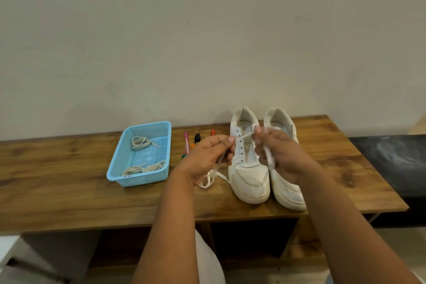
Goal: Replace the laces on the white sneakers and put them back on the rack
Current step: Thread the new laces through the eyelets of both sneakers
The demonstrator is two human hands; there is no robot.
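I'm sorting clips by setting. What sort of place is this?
Probably a home entryway: a low wooden bench with cubbies against a plain wall, white sneakers, and a blue basket of laces.

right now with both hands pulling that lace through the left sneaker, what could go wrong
1. The left hand and right hand each grip an end of the lace; uneven pulling may leave one end too short.
2. Slack from the lace hangs down and loops on the table and could snag or knot.
3. The left sneaker stands unheld and might slide into the pens or the right sneaker.
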